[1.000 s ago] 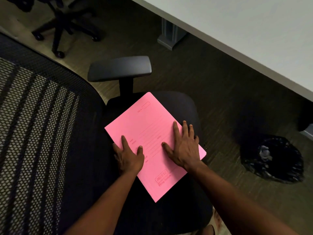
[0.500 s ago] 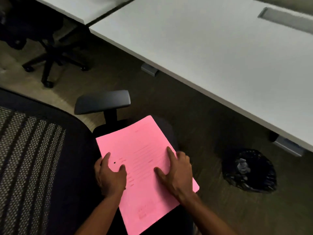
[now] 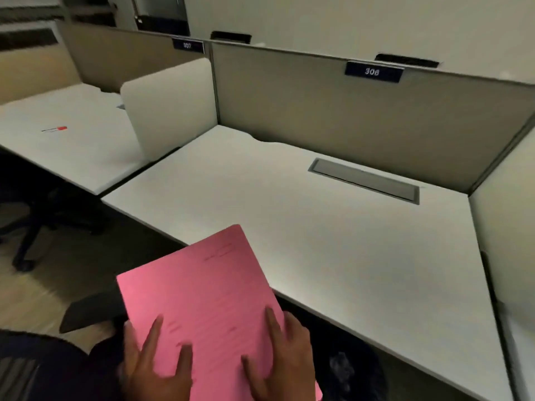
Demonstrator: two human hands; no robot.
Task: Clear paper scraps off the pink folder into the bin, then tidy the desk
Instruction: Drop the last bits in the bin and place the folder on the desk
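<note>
The pink folder [image 3: 199, 299] is raised and tilted, and its far corner reaches over the front edge of the white desk [image 3: 333, 235]. No paper scraps show on it. My left hand [image 3: 150, 366] holds its near left edge, with forefinger and thumb lying on top. My right hand [image 3: 283, 357] holds the near right edge the same way. The fingers beneath the folder are hidden. The black-lined bin [image 3: 350, 371] stands on the floor under the desk edge, right of my right hand, with crumpled paper inside.
A grey cable hatch [image 3: 364, 179] is set into the back of the desk. Beige partitions enclose the desk behind and at the right. A black chair armrest [image 3: 89, 314] lies left of the folder. A red-tipped object [image 3: 56, 129] lies on the neighbouring desk.
The folder has come up off the chair seat toward the desk, held in both hands. The view has swung up from the chair and floor to the desk top.
</note>
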